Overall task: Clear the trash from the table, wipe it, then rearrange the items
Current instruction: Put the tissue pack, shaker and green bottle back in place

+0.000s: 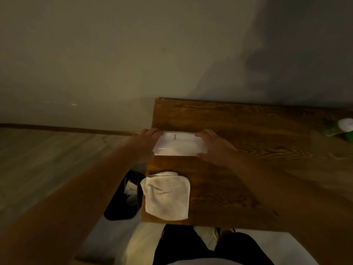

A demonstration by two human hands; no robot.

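Observation:
A white rectangular container [179, 144] rests on the dark wooden table [248, 169] near its left edge. My left hand [147, 144] grips the container's left end and my right hand [214, 145] grips its right end. Closer to me, a crumpled white cloth [167, 197] lies on the table at the front left corner, apart from both hands. Blur hides what is inside the container.
A black trash bin [124, 197] with pale scraps inside stands on the floor just left of the table. A white-and-green object [343, 128] sits at the table's far right. A grey wall runs behind the table. My dark trousers [210, 249] show below the front edge.

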